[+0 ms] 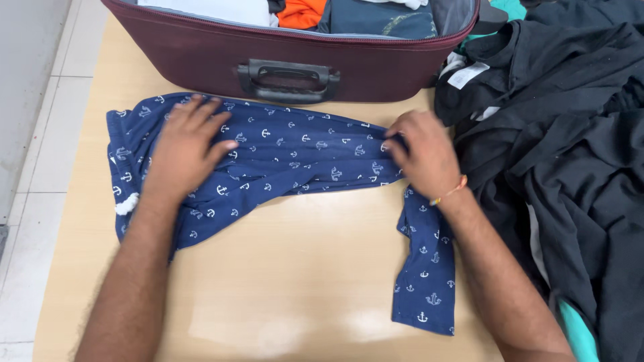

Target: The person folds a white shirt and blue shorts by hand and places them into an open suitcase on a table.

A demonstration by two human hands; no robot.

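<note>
A navy blue garment point(295, 151) with a small white anchor print lies spread across a light wooden table point(288, 281). My left hand point(184, 147) rests flat on its left part, fingers apart, pressing the cloth down. My right hand point(422, 154) sits at the garment's right end with its fingers curled on the fabric; one part of the garment hangs toward me below that wrist. An orange thread band circles my right wrist.
An open maroon suitcase point(201, 53) with a black handle point(288, 80) stands at the table's far edge, holding folded clothes, one orange. A heap of dark clothes point(563, 147) covers the table's right side. White floor tiles point(40, 134) lie to the left.
</note>
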